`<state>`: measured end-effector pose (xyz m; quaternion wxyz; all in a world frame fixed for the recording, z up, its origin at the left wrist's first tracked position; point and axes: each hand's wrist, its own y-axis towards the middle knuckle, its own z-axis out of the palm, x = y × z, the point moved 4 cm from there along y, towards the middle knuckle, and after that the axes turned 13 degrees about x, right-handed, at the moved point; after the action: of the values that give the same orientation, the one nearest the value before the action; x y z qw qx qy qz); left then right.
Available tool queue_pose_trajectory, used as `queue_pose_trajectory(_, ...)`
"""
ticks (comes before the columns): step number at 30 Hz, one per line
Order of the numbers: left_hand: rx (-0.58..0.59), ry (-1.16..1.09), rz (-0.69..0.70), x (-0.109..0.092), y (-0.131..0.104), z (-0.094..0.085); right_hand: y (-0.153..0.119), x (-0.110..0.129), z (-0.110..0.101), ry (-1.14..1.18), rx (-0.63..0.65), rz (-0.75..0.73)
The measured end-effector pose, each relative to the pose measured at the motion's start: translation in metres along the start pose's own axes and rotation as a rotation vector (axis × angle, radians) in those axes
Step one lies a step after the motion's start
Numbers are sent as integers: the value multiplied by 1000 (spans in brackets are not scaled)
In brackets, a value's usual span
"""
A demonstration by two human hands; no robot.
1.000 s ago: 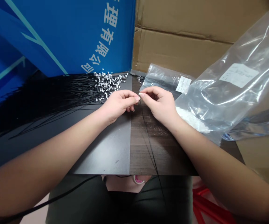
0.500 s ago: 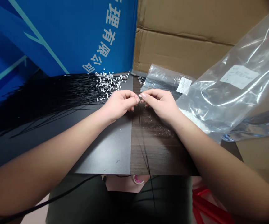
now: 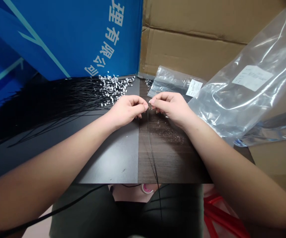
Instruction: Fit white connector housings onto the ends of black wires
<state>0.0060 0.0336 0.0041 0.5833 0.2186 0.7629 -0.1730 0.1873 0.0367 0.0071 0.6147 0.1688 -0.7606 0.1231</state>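
White characters 理有限公司 (image 3: 112,35) on the blue board (image 3: 66,36) before me, white label (image 3: 194,88) on the small bag (image 3: 167,79), another label (image 3: 252,78) on the big bag (image 3: 252,107), both too small for me to read

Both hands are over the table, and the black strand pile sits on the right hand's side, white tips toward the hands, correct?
Side's wrong: the head view shows the strand pile on the left hand's side. The white tips do lie toward the hands, both over the table.

Forearms (image 3: 83,147), two, bare: slanting inward. Left hand (image 3: 126,110), one: is pressing thumb to forefinger. Right hand (image 3: 174,107), one: is pinching likewise, nearly meeting the left.
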Motion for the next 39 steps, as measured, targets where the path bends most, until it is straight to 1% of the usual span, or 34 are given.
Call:
queue_pose_trajectory(4,19,2,4,1,0,0,-1,1,1,-7,-2,8)
queue_pose_trajectory(11,9,37,17,3,2,0,0,-2,1,-27,12,-4)
queue_pose_trajectory(20,11,235,38,6,1,-1,0,-1,3,-16,17,8)
queue_pose_trajectory(25,1,359,60,1,0,-1,0,-3,3,-11,18,12)
queue_pose_trajectory(39,-26,502,116,-3,-1,1,1,-5,3,12,26,8)
